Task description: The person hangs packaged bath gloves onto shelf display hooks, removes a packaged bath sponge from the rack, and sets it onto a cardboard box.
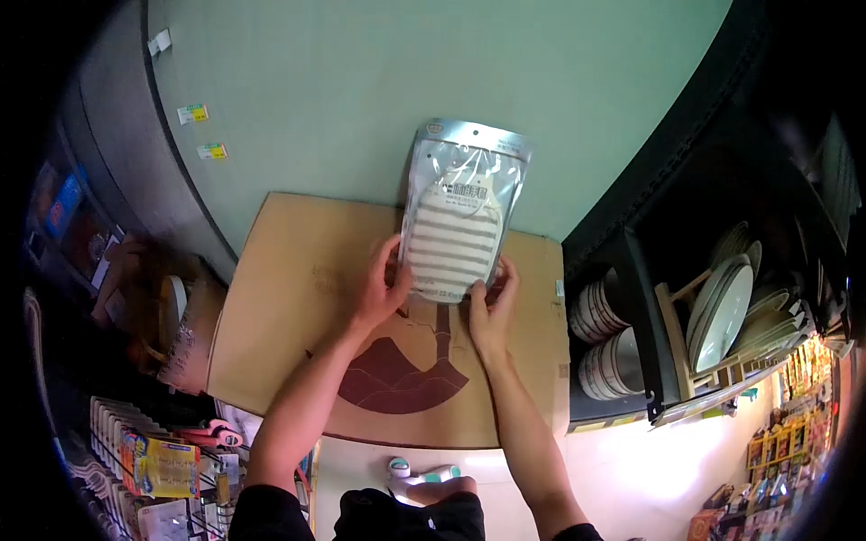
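A clear and silver plastic package [458, 212] with a grey-and-white striped item inside stands nearly upright above a cardboard box [271, 270]. My left hand [382, 287] grips the package's lower left edge, fingers behind it and thumb near the front. At the lower right corner my right hand [493, 307] holds it too, thumb on the front. The box has a dark red printed shape on its top. Whether the package's bottom rests on the box, I cannot tell.
Behind the box rises a green panel [316, 99] with small price labels. Stacked bowls [606, 361] and upright plates [722, 311] fill the shelf at right. Hanging packaged goods [167, 467] are at lower left, and an open carton [194, 338] is at left.
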`<action>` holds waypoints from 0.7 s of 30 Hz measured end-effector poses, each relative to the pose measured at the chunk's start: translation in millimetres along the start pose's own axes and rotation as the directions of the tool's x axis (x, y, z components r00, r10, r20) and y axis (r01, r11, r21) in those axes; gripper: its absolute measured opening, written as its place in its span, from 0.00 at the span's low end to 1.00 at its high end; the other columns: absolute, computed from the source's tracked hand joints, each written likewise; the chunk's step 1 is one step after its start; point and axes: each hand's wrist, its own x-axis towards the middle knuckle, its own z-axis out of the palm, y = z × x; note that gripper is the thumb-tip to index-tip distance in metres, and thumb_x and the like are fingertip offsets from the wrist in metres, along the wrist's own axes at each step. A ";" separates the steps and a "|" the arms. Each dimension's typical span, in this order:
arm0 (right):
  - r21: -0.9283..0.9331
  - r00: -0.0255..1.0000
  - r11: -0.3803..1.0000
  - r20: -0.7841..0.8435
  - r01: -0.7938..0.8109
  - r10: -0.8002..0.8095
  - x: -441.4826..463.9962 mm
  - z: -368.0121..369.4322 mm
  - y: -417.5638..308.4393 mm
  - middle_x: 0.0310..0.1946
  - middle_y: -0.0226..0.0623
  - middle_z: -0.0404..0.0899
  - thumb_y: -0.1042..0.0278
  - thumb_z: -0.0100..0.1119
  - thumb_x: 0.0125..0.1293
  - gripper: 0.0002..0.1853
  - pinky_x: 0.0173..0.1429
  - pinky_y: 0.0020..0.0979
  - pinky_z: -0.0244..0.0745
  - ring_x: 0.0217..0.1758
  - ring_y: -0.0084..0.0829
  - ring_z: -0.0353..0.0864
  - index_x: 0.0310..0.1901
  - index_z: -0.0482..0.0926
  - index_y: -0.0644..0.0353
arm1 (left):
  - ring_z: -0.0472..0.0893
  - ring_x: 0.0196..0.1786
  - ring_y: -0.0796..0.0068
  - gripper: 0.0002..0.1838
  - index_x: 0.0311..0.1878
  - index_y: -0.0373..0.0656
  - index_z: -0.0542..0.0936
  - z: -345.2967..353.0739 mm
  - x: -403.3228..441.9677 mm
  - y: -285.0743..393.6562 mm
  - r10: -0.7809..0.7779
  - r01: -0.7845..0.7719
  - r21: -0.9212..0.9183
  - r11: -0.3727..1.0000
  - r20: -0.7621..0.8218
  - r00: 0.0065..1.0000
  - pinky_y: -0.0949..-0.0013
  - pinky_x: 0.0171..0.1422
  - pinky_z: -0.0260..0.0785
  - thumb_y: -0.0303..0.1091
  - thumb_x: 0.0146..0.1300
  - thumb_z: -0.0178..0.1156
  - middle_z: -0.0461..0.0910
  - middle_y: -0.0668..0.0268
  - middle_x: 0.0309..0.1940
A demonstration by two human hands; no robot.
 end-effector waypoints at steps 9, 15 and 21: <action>0.158 0.999 0.986 -0.003 -0.049 0.050 2.1 2.0 2.5 0.44 0.35 0.71 0.80 0.51 0.64 0.26 0.49 0.27 0.69 0.43 0.25 0.70 0.64 0.62 0.64 | 0.77 0.36 0.70 0.25 0.65 0.39 0.70 -7.3 4.9 4.9 0.024 -0.024 -0.060 0.998 0.011 1.000 0.69 0.39 0.71 0.29 0.65 0.54 0.76 0.57 0.46; 0.362 0.989 0.921 0.019 -0.142 0.145 7.5 2.7 -6.9 0.40 0.28 0.70 0.83 0.51 0.64 0.27 0.45 0.23 0.70 0.40 0.20 0.69 0.64 0.59 0.63 | 0.73 0.31 0.76 0.24 0.67 0.39 0.69 -8.8 9.5 -3.0 -0.156 0.170 -0.114 0.979 0.123 0.980 0.72 0.38 0.69 0.28 0.67 0.52 0.77 0.62 0.33; 0.299 0.991 0.945 0.039 -0.132 0.126 6.0 1.7 6.6 0.40 0.28 0.70 0.84 0.51 0.63 0.25 0.46 0.22 0.69 0.41 0.19 0.69 0.62 0.61 0.62 | 0.72 0.32 0.80 0.24 0.67 0.38 0.69 -2.4 9.5 -15.7 -0.134 0.157 -0.197 0.968 0.124 0.983 0.74 0.39 0.68 0.26 0.68 0.50 0.76 0.66 0.33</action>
